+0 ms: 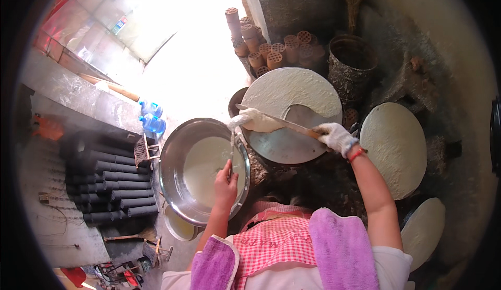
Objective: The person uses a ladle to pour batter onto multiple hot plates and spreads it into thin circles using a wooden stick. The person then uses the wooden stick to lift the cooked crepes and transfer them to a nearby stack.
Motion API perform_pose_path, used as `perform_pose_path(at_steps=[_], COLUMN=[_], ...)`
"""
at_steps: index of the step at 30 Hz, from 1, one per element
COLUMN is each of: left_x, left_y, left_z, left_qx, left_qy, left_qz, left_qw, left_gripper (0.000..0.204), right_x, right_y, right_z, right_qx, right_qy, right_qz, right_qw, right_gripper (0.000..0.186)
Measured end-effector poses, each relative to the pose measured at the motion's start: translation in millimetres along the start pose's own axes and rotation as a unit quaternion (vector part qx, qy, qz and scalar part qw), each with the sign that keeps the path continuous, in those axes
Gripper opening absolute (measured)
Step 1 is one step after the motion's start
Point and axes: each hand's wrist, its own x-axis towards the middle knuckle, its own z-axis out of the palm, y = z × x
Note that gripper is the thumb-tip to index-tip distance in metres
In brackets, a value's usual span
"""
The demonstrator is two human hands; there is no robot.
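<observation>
My bare left hand (pixel 225 183) is closed on the thin handle of a batter-coated ladle (pixel 239 121), raised over the right rim of a big steel basin (pixel 174 198) of pale batter (pixel 204 171). In a white glove, my right hand (pixel 337 138) grips a long flat wooden scraper (pixel 298 128), which reaches leftward across a round griddle (pixel 286 150). A thick lump of batter (pixel 261 121) gathers along the scraper beside the ladle. Pale batter (pixel 297 86) coats the griddle's far part, while bare metal shows in its middle and near part.
Pale round sheets lie on discs at right (pixel 394 149) and lower right (pixel 425 232). Behind the griddle stand perforated clay-coloured cylinders (pixel 275 58) and a crusted bucket (pixel 352 63). Stacked black cylinders (pixel 122 183), blue water bottles (pixel 152 123) and a smaller container (pixel 179 226) are left.
</observation>
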Motion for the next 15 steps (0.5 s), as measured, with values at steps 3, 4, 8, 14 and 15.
perform_pose_path(at_steps=[3, 4, 8, 14, 15], left_x=[-27.3, -36.7, -48.2, -9.4, -10.7], left_y=[-9.2, -9.5, 17.8, 14.1, 31.5], left_z=[-8.6, -11.3, -31.1, -15.9, -33.8], left_qx=[-0.042, -0.044, -0.019, -0.294, -0.411], left_qy=[-0.038, -0.058, -0.138, -0.261, -0.260], left_qz=[-0.007, 0.006, 0.060, -0.102, -0.149], left_qw=[0.998, 0.997, 0.988, 0.914, 0.861], left_gripper=[0.053, 0.053, 0.053, 0.047, 0.044], right_x=[-51.1, -66.9, -144.5, -120.7, -99.2], right_y=[27.9, 62.2, 125.8, 100.3, 74.1], right_z=[6.1, 14.2, 88.2, 218.1, 231.0], right_qx=[-0.038, -0.066, -0.134, 0.357, 0.448], right_qy=[0.024, 0.073, 0.181, 0.338, 0.361], right_qz=[0.028, -0.074, 0.015, 0.189, 0.098], right_qw=[0.999, 0.992, 0.974, 0.850, 0.812], right_gripper=[0.030, 0.032, 0.045, 0.019, 0.019])
